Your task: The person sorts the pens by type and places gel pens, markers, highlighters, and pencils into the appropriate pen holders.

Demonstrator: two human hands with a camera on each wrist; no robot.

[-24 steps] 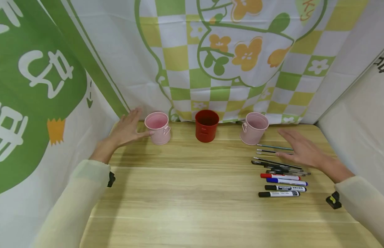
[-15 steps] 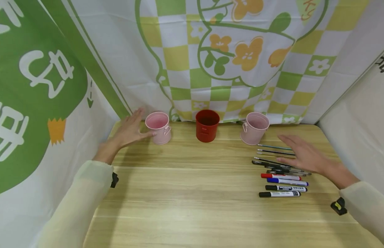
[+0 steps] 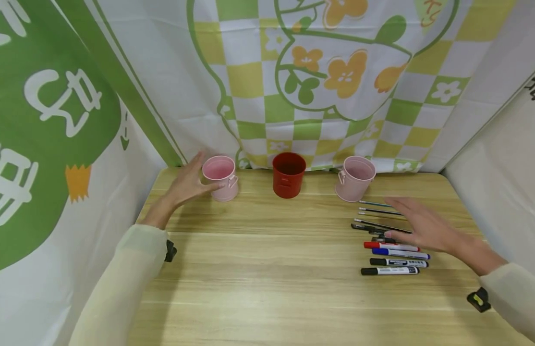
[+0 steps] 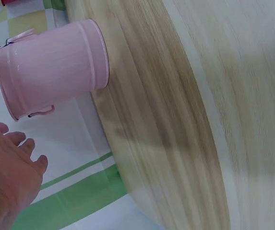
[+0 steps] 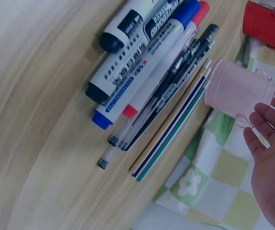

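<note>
My left hand [image 3: 188,183] is held open beside the left pink bucket [image 3: 224,190], its thumb overlapping the bucket's side in the head view. The left wrist view shows a gap between the fingers and that pink bucket [image 4: 55,67]. My right hand [image 3: 427,228] hovers with relaxed fingers over the pencils [image 3: 380,211] and black pens [image 3: 362,227], holding nothing. Below it lie a red marker [image 3: 390,246], a blue marker [image 3: 401,253] and two black markers [image 3: 397,271]. The right wrist view has the pale pink bucket [image 5: 233,88] beyond the fingers.
A red bucket [image 3: 288,180] stands between the two pink ones along the back of the wooden table [image 3: 250,269]. Right behind them hangs a checked cloth [image 3: 280,115]. Fabric walls close in the left and right sides.
My left hand has shifted slightly right and toward me. The right hand has come nearer to me, from over the pencils to over the pens. Buckets, pens and markers stay put.
</note>
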